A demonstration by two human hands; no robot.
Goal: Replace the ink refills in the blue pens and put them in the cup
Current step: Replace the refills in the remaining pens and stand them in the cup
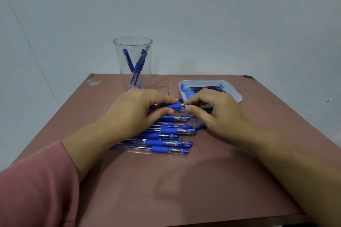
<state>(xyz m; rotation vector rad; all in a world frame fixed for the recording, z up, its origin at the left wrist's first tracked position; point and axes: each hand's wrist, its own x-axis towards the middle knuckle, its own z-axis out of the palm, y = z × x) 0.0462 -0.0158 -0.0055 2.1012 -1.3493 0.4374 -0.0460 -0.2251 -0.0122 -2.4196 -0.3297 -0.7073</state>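
Two far corners: the tabletop [184,180] ends just behind the cup [132,57] and the tray [238,96]; the cup stands toward the left corner, the tray toward the right one.
Open room: bare surface fills the near half between the forearms and runs along both side edges, well apart from the pile [166,136].
Surface: reddish-brown, matt, scuffed at the far left corner.
Room: a plain pale wall [221,14] rises behind.
Pen [175,106]: at centre, at the far end of the pile, nearer than cup and tray; its long axis runs left to right, with the blue grip and metal tip pointing right.
Left hand [136,110]: fingers [162,111] curled round the barrel.
Right hand [208,114]: fingers pinched together on the tip end.
Pile: capped pens lie side by side, caps to the right.
Cup: clear and upright, with pens [136,66] leaning inside.
Tray: white and ink-stained; the refills [208,87] lie left to right.
Sleeve [33,186]: pink, on the left forearm.
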